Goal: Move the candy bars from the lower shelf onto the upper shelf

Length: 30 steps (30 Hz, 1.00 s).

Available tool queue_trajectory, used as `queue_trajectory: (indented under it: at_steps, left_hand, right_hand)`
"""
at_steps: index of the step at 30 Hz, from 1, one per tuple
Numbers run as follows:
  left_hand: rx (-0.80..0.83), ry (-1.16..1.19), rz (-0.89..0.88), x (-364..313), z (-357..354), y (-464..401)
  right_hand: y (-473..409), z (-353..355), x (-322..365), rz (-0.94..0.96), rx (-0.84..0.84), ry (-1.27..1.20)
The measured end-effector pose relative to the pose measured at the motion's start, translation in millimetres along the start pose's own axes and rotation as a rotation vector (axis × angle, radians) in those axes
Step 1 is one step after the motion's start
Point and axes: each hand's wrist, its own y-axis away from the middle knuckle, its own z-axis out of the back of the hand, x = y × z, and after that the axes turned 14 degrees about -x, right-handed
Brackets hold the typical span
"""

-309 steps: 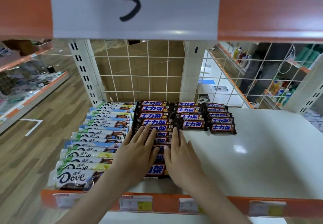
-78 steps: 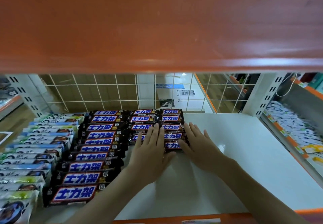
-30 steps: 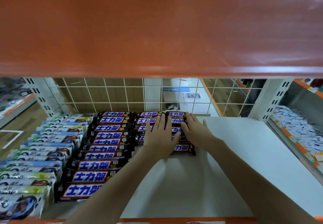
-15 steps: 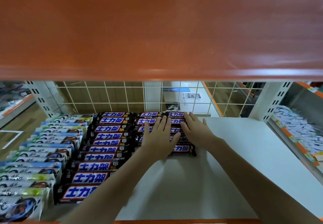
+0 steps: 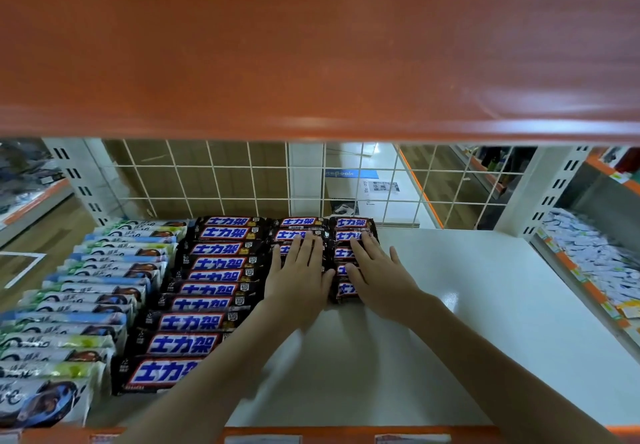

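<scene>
A shop: white shelf (image 5: 485,305) with orange price-label edging, wire-grid backing (image 5: 207,180), rowed candy bars (image 5: 207,291) (more stocked aisles beyond).

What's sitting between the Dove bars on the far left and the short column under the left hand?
In the head view, one long column of dark candy bars fills the gap between the Dove bars and the left hand.

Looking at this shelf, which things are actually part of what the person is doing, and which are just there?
Part of the job:
- dark candy bars in rows
- left hand and right hand, fingers flat on the two right-hand rows
- white shelf they lie on

Just there:
- pale Dove bars, far left
- wire grid at the back
- orange shelf edge overhead
</scene>
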Motion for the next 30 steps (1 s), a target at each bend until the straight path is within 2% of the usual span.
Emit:
queue_trajectory:
  at_steps: [8,13,17,30]
  left_hand:
    - [-0.109,-0.041,0.000,10.8,20.7,18.5]
    - [-0.002,-0.141,0.098,34.5,25.9,31.1]
    - [0.052,-0.132,0.149,39.8,30.2,37.1]
    - [0.023,-0.100,0.152,41.4,32.6,39.2]
  right_hand:
    - [13.1,5.8,8.7,0.065,-0.110,-0.008]
    - [34.1,6.6,29.0,0.130,-0.168,-0.040]
    - [54.1,6.9,48.5,0.195,-0.126,0.009]
    - [63.8,0.7,62.3,0.227,-0.114,0.014]
